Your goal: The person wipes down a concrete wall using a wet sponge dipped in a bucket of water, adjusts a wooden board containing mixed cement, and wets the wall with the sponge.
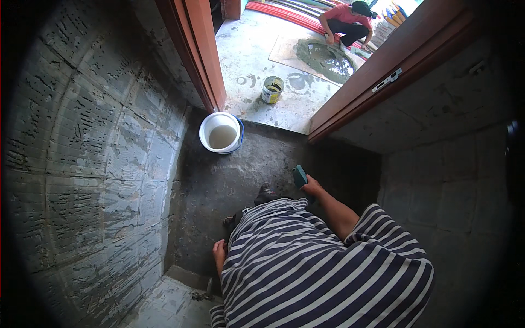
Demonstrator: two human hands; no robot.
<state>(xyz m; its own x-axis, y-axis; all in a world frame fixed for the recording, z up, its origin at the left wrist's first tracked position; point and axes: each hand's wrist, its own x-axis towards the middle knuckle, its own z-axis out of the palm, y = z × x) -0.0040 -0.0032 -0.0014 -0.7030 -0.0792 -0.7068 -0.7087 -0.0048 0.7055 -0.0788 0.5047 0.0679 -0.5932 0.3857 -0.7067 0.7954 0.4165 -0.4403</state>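
My right hand (313, 187) is closed around a dark green sponge-like block (299, 176), held out in front of my body above the wet grey floor. At my left side, close to the striped shirt, hangs my left hand (219, 255). Its fingers are loosely bent and partly hidden, and I see nothing in them. A white bucket (205, 136) with a blue rim or handle stands ahead to the left, by the door frame, with cloudy water (222, 138) inside.
Rough grey block walls (82, 164) enclose me on the left and right. Ahead, a reddish-brown door frame (203, 54) borders an opening. Beyond it stand a small pail (272, 90) and a board with wet mortar (322, 59); a co-worker in pink (350, 24) crouches beside it.
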